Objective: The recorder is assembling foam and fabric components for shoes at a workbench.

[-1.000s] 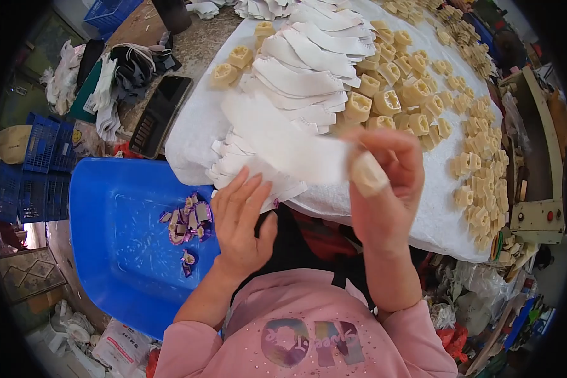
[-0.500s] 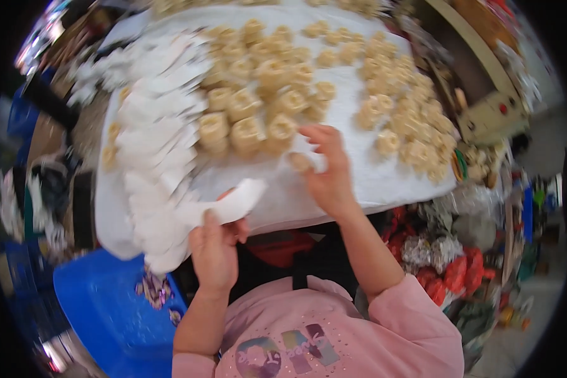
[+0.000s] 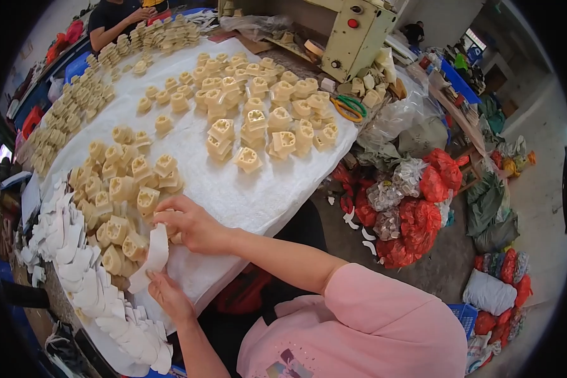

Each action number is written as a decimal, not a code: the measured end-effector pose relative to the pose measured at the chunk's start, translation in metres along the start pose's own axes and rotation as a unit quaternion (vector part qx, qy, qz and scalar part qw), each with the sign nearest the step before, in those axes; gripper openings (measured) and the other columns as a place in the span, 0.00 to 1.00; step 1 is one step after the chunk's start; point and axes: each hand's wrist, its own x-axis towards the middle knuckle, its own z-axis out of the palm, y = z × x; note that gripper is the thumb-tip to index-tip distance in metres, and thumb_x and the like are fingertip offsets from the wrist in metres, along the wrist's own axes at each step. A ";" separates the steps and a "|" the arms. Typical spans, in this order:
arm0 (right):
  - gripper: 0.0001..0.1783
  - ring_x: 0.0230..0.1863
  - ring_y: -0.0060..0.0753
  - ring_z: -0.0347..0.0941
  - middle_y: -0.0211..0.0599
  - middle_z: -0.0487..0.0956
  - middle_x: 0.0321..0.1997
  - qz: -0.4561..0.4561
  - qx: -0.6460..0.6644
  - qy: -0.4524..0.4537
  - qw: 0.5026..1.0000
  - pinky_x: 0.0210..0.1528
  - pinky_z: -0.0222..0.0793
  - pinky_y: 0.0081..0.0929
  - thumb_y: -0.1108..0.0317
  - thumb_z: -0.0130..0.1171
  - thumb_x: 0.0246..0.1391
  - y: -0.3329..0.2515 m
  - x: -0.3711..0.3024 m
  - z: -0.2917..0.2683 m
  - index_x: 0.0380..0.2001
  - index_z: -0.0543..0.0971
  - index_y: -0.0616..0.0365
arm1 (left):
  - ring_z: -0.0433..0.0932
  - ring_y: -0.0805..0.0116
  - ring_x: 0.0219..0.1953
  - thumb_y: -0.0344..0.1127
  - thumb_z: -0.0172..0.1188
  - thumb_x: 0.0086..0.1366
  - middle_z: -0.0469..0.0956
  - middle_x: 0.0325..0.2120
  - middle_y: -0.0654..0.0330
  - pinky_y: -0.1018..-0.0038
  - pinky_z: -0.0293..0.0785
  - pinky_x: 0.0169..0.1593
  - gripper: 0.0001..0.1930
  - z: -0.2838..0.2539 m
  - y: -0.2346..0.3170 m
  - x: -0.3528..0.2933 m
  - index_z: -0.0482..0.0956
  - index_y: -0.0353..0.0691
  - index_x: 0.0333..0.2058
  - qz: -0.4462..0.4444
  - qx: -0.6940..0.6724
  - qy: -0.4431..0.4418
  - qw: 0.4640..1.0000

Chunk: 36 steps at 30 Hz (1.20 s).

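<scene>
One white strip [image 3: 155, 252] stood aslant in my remote view, over the near left part of the desk [image 3: 258, 195], beside the cream pieces [image 3: 123, 189]. The left grip [image 3: 172, 301] pinched its lower end; the right grip [image 3: 198, 228] curled at its upper end, but I couldn't tell whether it had closed there. I judged that support near both ends kept such a thin piece steady. A row of strips [image 3: 85, 271] overlapped like shingles along the left edge, probably so single ends stood free. Farther stacks [image 3: 283, 142] rose across the desk, apparently nested because the pieces were hollow. The strips looked matt, papery and gently curved; the cream pieces looked smooth, plastic-like and chunky, with shaped openings. The white cover [image 3: 198, 189] rippled softly beneath.
</scene>
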 end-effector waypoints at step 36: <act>0.12 0.48 0.47 0.66 0.47 0.69 0.43 -0.029 -0.315 -0.022 0.948 0.44 0.69 0.34 0.75 0.56 0.37 -0.027 -0.020 -0.049 0.31 0.75 0.61 | 0.66 0.63 0.56 0.45 0.33 0.72 0.69 0.52 0.49 0.71 0.54 0.61 0.28 0.020 0.005 -0.010 0.67 0.20 0.51 0.024 0.171 -0.054 0.983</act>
